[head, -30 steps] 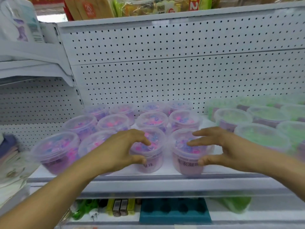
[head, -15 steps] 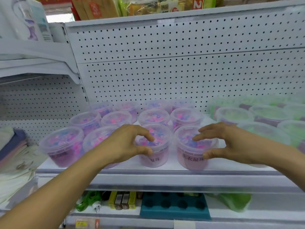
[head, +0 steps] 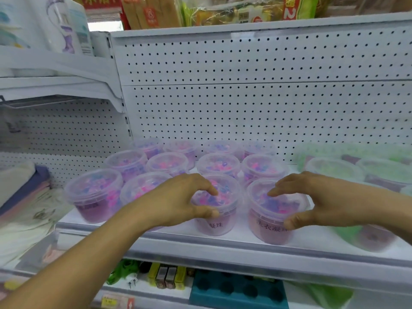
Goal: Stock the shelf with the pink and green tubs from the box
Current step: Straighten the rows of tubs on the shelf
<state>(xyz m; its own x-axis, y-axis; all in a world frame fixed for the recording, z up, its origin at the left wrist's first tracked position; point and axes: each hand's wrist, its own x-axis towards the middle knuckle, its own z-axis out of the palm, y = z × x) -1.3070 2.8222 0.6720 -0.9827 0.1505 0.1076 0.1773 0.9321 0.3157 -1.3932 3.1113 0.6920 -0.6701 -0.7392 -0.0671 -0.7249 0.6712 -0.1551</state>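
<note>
Several clear pink tubs [head: 93, 192] with pink and blue beads stand in rows on the white shelf [head: 223, 244]. My left hand [head: 178, 199] holds the front pink tub [head: 214, 226], thumb on its front wall and fingers curled over the lid. Just to the right, my right hand [head: 323, 197] grips the neighbouring front pink tub [head: 269, 233] the same way. Both tubs stand upright on the shelf near its front edge. Green tubs [head: 330, 168] fill the right part of the shelf, partly blurred. No box is in view.
A white pegboard [head: 245, 108] backs the shelf. Packaged goods sit on the shelf above [head: 245, 10]. Folded cloths [head: 22, 186] lie at the left. Below are a teal tray [head: 236, 291], yellow items [head: 167, 275] and a green bag [head: 330, 293].
Both hands stay on the same two front tubs. The view has shifted slightly, so shelf and tubs sit further right in frame.
</note>
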